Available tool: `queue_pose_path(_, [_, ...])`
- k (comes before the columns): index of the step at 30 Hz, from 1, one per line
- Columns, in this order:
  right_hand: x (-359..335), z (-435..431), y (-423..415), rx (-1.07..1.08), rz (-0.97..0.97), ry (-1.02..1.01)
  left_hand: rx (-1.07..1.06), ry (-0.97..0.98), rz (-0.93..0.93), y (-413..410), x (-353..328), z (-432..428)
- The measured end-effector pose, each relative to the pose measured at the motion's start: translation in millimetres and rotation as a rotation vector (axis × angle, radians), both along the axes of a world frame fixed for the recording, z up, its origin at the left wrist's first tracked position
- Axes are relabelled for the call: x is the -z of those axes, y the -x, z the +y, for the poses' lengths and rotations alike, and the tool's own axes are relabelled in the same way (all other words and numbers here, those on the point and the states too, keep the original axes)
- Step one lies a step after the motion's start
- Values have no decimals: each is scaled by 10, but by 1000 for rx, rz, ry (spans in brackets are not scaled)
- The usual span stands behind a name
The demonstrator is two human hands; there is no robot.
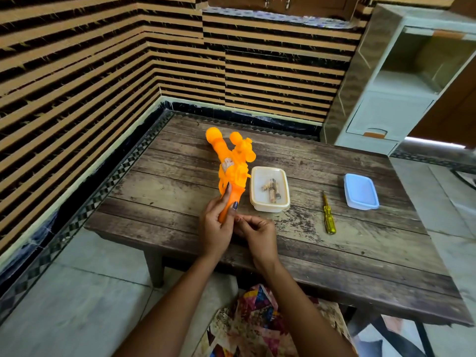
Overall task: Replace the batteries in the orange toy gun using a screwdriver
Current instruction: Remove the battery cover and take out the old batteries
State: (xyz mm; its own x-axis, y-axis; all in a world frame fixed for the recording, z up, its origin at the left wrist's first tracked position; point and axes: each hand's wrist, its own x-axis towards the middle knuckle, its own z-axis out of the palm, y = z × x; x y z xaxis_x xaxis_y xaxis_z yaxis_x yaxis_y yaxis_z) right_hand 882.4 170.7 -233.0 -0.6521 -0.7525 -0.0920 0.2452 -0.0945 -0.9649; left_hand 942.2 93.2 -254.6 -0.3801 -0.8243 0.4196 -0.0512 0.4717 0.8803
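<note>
My left hand [217, 228] grips the handle of the orange toy gun [230, 161], whose barrel points away over the wooden table [360, 253]. My right hand [257, 231] sits right beside the handle's lower end with its fingers curled; what they pinch, if anything, is hidden. An open white container [269, 206] just right of the gun holds several batteries [271, 190]. A yellow screwdriver [328, 217] lies on the table further right, untouched.
A blue lid [360, 190] lies on the table to the right of the screwdriver. Striped walls close in the table at the left and back. A white plastic drawer cabinet [386, 117] stands at the back right. Patterned cloth covers my lap [257, 328].
</note>
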Motion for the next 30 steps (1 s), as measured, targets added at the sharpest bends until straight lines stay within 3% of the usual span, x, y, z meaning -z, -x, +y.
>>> queue_pose_path(30, [-21,-45,-22,21,-93,-114,-37,73,-131,-41,-31,40])
